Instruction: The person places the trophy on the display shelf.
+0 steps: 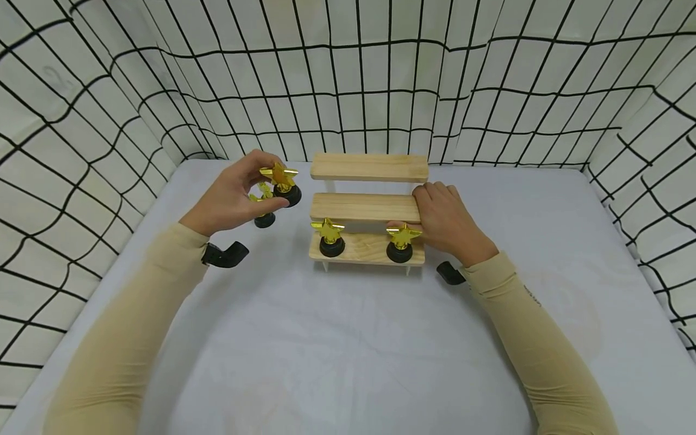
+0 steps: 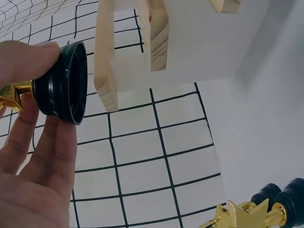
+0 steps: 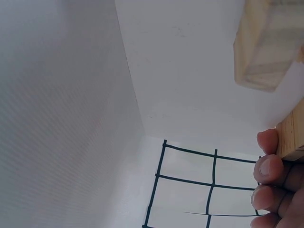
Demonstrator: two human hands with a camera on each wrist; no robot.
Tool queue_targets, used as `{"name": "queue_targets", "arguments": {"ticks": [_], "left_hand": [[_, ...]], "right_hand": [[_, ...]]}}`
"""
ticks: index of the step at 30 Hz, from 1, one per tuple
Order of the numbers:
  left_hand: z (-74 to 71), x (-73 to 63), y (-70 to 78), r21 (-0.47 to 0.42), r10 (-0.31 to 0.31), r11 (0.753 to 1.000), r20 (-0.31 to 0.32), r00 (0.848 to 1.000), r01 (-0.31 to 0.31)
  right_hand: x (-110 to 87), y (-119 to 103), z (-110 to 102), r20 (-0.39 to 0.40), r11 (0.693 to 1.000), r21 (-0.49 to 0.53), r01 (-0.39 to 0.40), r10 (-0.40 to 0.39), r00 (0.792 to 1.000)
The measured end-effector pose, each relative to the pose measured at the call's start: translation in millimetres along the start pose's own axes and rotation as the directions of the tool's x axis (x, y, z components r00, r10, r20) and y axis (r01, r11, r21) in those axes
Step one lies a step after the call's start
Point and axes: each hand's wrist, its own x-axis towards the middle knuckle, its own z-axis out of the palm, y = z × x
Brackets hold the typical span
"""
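Note:
My left hand [image 1: 231, 194] pinches a gold star trophy [image 1: 282, 175] by its round black base [image 2: 57, 88], with the thumb on one side and the fingers on the other. It is held up left of a three-tier wooden stand. Below and behind it, another star trophy [image 1: 264, 217] is partly hidden by the hand. My right hand [image 1: 450, 222] grips the right end of the middle wooden tier [image 1: 364, 207], its fingers [image 3: 270, 168] curled at the board's end. On the lowest tier [image 1: 365, 251] stand two upright star trophies, one left [image 1: 331, 244] and one right [image 1: 399, 249].
The top tier [image 1: 370, 167] of the stand holds nothing. A white cloth [image 1: 348, 350] covers the table. White walls with a black wire-like grid [image 1: 359, 90] rise at the back and both sides. In the left wrist view, star trophies [image 2: 247, 216] show at the lower right.

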Motion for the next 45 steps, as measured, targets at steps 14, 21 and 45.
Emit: {"name": "queue_targets", "arguments": {"ticks": [14,21,45], "left_hand": [[13.8,16.7,8.9,-0.051,0.094,0.994,-0.01,0.995,-0.095],[21.0,22.6,11.9,-0.128,0.111,0.985,-0.012,0.994,-0.112],[48.2,47.5,26.8,-0.238,0.141,0.963,0.049,0.989,-0.125]], "right_hand": [[-1.0,0,1,0.009,1.0,0.007,-0.012,0.012,1.0],[-0.9,2,2,-0.037,1.0,-0.009,0.008,-0.009,0.999],[1.0,2,3,-0.02,1.0,-0.01,0.004,-0.004,1.0]]}}
